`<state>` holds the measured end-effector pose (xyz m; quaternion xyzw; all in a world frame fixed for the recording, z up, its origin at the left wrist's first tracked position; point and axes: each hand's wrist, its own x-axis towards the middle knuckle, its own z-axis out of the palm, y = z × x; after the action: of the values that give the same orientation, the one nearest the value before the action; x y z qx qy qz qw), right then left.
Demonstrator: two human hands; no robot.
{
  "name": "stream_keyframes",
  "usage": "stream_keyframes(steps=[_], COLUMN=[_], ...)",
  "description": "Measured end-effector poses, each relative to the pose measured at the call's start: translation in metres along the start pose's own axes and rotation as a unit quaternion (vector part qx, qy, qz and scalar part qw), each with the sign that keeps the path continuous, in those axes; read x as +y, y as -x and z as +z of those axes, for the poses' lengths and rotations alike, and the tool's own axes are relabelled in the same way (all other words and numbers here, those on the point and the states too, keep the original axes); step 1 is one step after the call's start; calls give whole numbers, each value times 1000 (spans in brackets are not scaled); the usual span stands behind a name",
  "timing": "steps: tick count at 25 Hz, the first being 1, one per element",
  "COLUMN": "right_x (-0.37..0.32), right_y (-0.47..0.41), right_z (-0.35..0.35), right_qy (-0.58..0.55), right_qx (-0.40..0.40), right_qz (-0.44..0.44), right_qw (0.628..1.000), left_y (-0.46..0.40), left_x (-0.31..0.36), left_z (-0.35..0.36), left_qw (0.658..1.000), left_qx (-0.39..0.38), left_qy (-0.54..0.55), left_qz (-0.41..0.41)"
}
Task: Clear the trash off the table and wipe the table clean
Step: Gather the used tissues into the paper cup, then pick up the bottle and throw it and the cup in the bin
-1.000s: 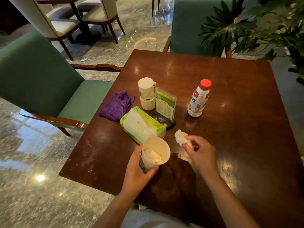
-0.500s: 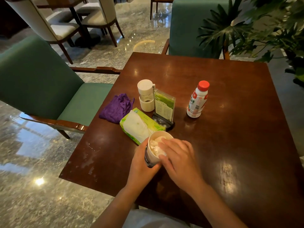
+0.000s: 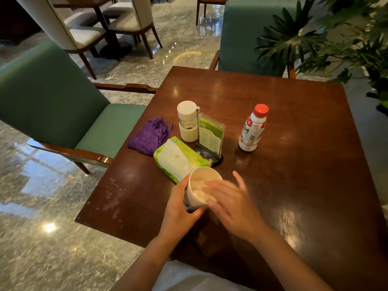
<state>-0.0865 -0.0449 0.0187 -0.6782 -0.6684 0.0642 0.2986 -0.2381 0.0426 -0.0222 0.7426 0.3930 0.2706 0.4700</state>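
My left hand (image 3: 180,208) grips a white paper cup (image 3: 199,179) tilted toward me above the dark wooden table (image 3: 294,164). Crumpled white tissue (image 3: 199,192) fills the cup. My right hand (image 3: 233,204) hovers at the cup's mouth with fingers spread and straight, blurred, holding nothing. A purple cloth (image 3: 150,136) lies at the table's left edge. A green tissue pack (image 3: 178,158) lies just behind the cup. A bottle with a red cap (image 3: 253,129) stands at the middle of the table. Wet smears (image 3: 115,198) mark the near left corner.
A white small bottle (image 3: 188,122) and a menu stand (image 3: 211,137) sit behind the tissue pack. Green armchairs stand at the left (image 3: 52,106) and at the far side (image 3: 252,34). A leafy plant (image 3: 336,38) overhangs the far right corner.
My right hand picked a crumpled tissue off the table, pushed it into the cup and has now let it go, its fingers lifting and spreading. My left hand kept holding the cup.
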Motion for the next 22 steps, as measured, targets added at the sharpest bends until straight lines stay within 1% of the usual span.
stream_keyframes(steps=[3, 4, 5, 6, 8, 11, 13, 15, 17, 20, 22], right_x=[37, 53, 68, 83, 107, 134, 149, 157, 164, 163, 153], right_y=[-20, -30, -42, -55, -80, -111, -122, -126, -126, -119, -107], right_z=[-20, -27, -34, -40, -51, -62, -59, -56, -56, -64, -71], right_qy=[24, 45, 69, 98, 175, 278, 294, 271, 231, 143, 118], right_qx=[139, 167, 174, 162, 113, 26, -30, -60, -45, 5, 32], right_qz=[62, 95, 129, 160, 201, 224, 235, 237, 230, 220, 203], right_qw=[988, 980, 974, 969, 957, 934, 926, 931, 944, 965, 972], left_y=[-4, -5, -5, -5, -6, -4, -1, 1, 3, 7, 10], left_x=[8, 9, 11, 12, 16, 25, 29, 34, 41, 50, 54], left_z=[1, 1, 2, 4, 6, 10, 14, 18, 20, 21, 21], left_qw=[1000, 1000, 1000, 1000, 1000, 1000, 1000, 999, 999, 998, 997], left_qx=[14, 14, 15, 14, 19, 24, 26, 32, 42, 65, 78], left_qy=[-16, -17, -14, -12, -7, -4, 1, 5, 12, 9, 11], left_qz=[-3, 0, 2, 3, 5, 2, -1, -7, -10, -18, -12])
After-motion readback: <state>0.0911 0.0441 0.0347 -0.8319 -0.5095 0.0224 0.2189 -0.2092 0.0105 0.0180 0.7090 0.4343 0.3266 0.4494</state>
